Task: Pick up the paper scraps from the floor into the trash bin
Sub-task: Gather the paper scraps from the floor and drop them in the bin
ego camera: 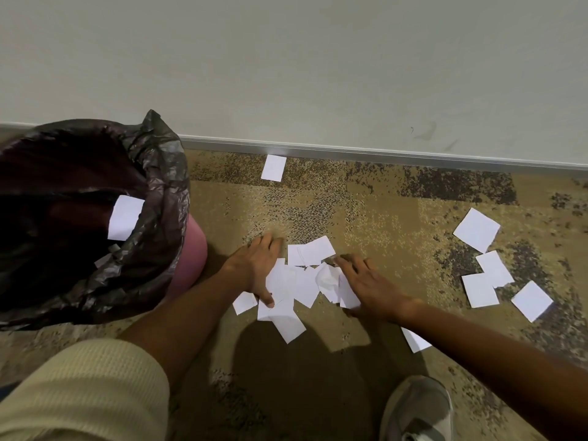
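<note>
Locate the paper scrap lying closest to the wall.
In the head view, the paper scrap lies alone on the carpet just before the baseboard, right of the trash bin.

Head-worn, close, down at floor (381, 218)

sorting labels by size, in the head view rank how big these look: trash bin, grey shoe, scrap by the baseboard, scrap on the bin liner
1. trash bin, by far.
2. grey shoe, partly cut off.
3. scrap on the bin liner and scrap by the baseboard: alike; the liner one is nearer the camera, so unranked.
</note>
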A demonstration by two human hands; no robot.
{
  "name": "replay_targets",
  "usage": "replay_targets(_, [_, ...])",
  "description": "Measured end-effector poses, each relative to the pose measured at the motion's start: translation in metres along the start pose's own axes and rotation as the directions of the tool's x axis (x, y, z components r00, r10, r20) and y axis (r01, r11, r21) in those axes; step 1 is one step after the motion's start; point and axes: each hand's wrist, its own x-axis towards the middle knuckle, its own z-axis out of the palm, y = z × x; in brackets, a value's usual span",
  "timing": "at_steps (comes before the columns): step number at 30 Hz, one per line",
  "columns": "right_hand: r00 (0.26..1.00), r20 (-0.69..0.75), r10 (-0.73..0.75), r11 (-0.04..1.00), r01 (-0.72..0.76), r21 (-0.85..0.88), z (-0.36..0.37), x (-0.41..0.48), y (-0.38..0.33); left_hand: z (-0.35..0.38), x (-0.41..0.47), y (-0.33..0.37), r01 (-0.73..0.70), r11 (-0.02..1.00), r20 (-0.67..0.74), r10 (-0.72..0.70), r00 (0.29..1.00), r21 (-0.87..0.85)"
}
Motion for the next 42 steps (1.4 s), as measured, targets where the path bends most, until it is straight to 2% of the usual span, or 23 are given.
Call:
replay_targets(7, [0.996, -0.029, 0.080, 0.991, -0.077, 0.107, -0.003, 0.015, -0.017, 0.008, 0.004, 0.002, 0.002, 0.963, -0.030, -0.010, 1.000, -0.271])
replay_targets(12, [0.986, -0.032, 0.162, 0.963, -0.151, 0.221, 0.002, 0.025, -0.033, 0.008, 0.005, 0.006, 0.012, 0.975, -0.037, -0.020, 0.999, -0.220])
replay_targets(16, [0.976, -0.066, 0.208, 0.951, -0.186, 0.247, 0.006, 0.027, -0.036, 0.004, 0.003, 0.008, 0.016, 0.992, -0.026, -0.019, 0.999, -0.125])
replay_targets(24, [0.971, -0.038, 0.238, 0.929, -0.216, 0.301, 0.009, 0.029, -0.040, -0.001, 0.007, 0.016, -0.032, 0.999, 0.019, 0.032, 0.999, -0.025])
replay_targets(35, [0.973, -0.060, 0.224, 0.908, -0.186, 0.375, 0.007, 0.028, -0.035, -0.014, 0.005, 0.022, 0.017, 0.987, 0.104, 0.000, 0.995, -0.157])
replay_targets(42, [0.960, -0.014, 0.281, 0.794, -0.224, 0.565, 0.001, 0.031, -0.025, -0.024, 0.005, 0.027, 0.037, 0.964, 0.118, -0.005, 0.993, -0.263])
